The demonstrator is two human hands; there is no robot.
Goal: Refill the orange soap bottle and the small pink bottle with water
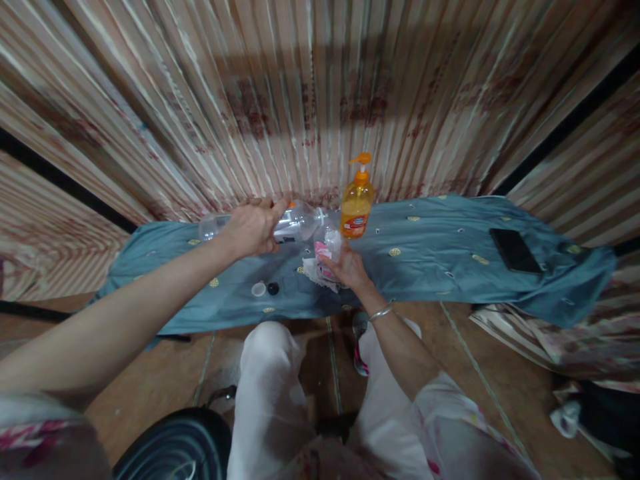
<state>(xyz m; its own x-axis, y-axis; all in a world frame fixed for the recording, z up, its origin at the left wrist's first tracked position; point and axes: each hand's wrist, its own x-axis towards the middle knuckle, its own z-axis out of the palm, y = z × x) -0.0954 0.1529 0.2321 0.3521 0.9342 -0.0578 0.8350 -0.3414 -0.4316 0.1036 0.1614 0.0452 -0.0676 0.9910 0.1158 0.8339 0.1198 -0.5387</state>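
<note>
- A striped curtain [320,87] fills the background, hanging down to the floor.
- A blue-grey cloth [425,260] lies spread on the floor in front of the curtain and carries the things.
- A clear plastic bottle [295,223] lies tipped sideways above the cloth; the left hand [253,230] has its grip clamped around the bottle's middle.
- An orange pump bottle [357,207] stands upright just beside the clear bottle's mouth end.
- A black phone [515,250] lies flat on the cloth, well apart to the right.
- The right hand [347,267], a bangle at the wrist, has its grip closed on a small clear cup [331,241] over a crumpled pink-and-white wrapper [315,270].
- A white cap [259,289] and a black cap [273,288] lie side by side on the cloth, near the left forearm.
</note>
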